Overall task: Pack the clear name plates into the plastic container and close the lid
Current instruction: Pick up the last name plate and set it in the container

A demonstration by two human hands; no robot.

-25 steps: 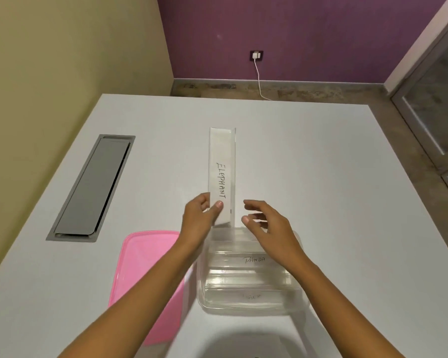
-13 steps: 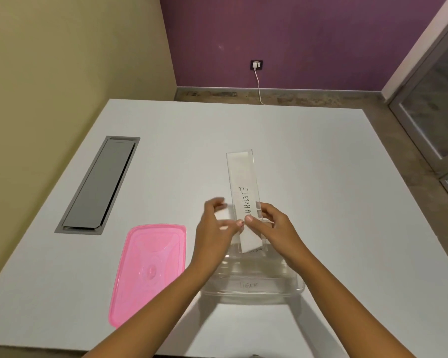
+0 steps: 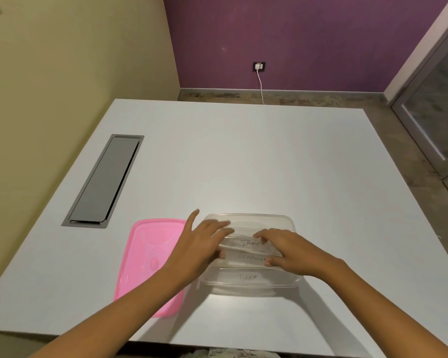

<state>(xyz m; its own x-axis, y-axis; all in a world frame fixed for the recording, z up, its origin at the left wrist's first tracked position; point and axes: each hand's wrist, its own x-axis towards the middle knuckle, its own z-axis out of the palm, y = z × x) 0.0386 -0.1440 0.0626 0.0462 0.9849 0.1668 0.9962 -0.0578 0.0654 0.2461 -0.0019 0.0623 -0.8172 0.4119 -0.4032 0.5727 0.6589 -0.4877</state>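
The glossy clear name plate (image 3: 251,257) now lies flat inside the rounded transparent container (image 3: 248,218), both hands' fingers (image 3: 265,237) clamped on it.

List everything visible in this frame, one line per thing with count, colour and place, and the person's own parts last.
table: one, white, fills most of the view
cable hatch: one, grey, set into the table at far left
lid: one, pink, flat on the table left of the container, not on it
plastic container: one, clear, near table edge, open
name plates: at least three, clear, lying inside the container; labels read TIGER, partly ELEPHANT, partly PANDA
wall socket: one, dark with a white plug and cable, on the purple wall
left hand: one, over the container's left end, fingers on the plates
right hand: one, over the container's right side, fingers on the plates
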